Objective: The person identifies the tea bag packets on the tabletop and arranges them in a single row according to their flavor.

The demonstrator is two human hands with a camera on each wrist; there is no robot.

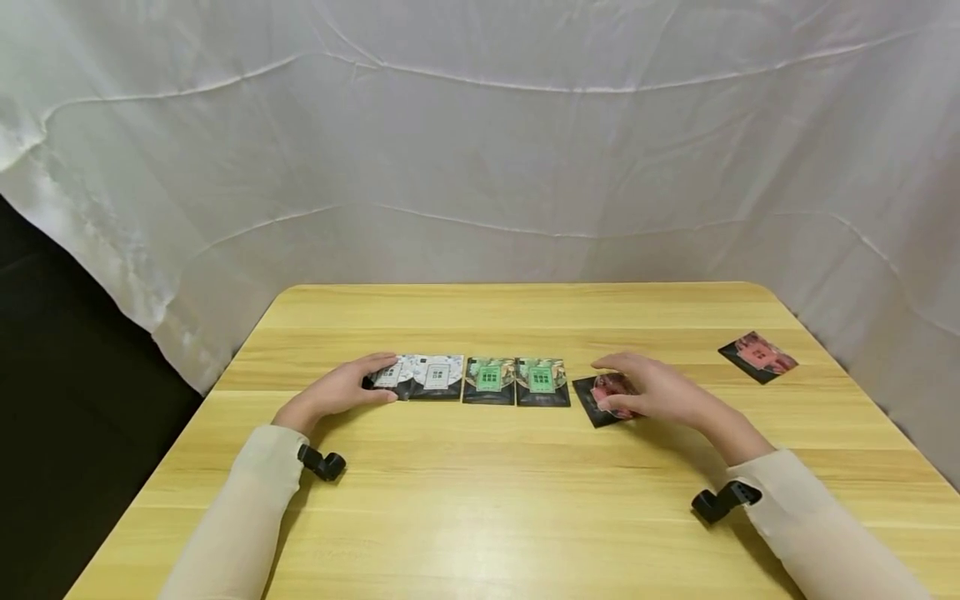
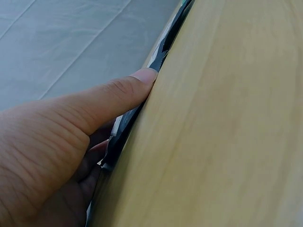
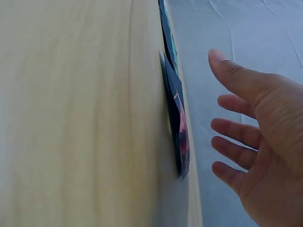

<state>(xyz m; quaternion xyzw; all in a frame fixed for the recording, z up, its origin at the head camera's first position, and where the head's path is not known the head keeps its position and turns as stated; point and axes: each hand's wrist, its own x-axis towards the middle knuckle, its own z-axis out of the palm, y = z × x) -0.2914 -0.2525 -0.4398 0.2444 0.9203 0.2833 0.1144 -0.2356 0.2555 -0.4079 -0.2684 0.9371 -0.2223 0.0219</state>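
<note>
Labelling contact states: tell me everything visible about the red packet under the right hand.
The red packet is a small flat square sachet, black-edged with a reddish-pink printed face, glossy like foil or plastic. It lies flat on the wooden table, turned askew to the row of four packets on its left and apart from the nearest green one. The right hand hovers open above it with fingers spread; the right wrist view shows a gap, so no contact.

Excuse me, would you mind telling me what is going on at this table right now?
A person is laying small sachets in a row on a wooden table. The left hand touches the white sachet at the row's left end. The right hand hovers open over a red sachet. Another red sachet lies apart.
</note>
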